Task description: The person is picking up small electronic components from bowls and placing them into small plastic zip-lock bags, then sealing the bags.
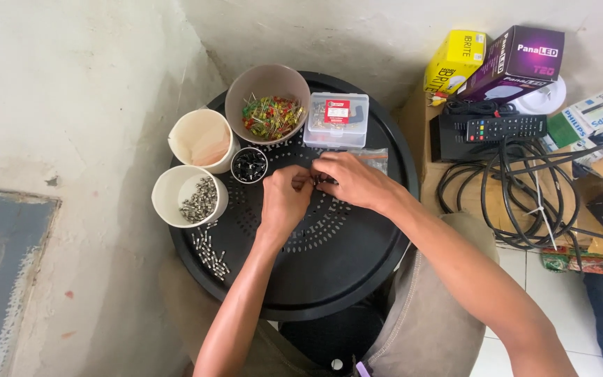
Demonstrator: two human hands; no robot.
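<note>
Working over a round black table [329,279] with a perforated top — both hands meet near its middle. Left hand [284,202] and right hand [354,181] have fingertips pinched together on a small dark part [313,181], too small to make out further; it sits between the two hands, just above the tabletop. Under the right hand's fingers lies a clear plastic bag [375,155].

Behind the hands: a grey bowl [268,78] of mixed red, yellow and green components, beside it a clear plastic box [336,120]. To the left, a white cup [200,139] of something pale, a white cup [169,192] of small silver metal pieces, and a small black cup [249,165] of dark bits. Loose silver pieces [211,255] lie scattered on the table just below the second cup.
</note>
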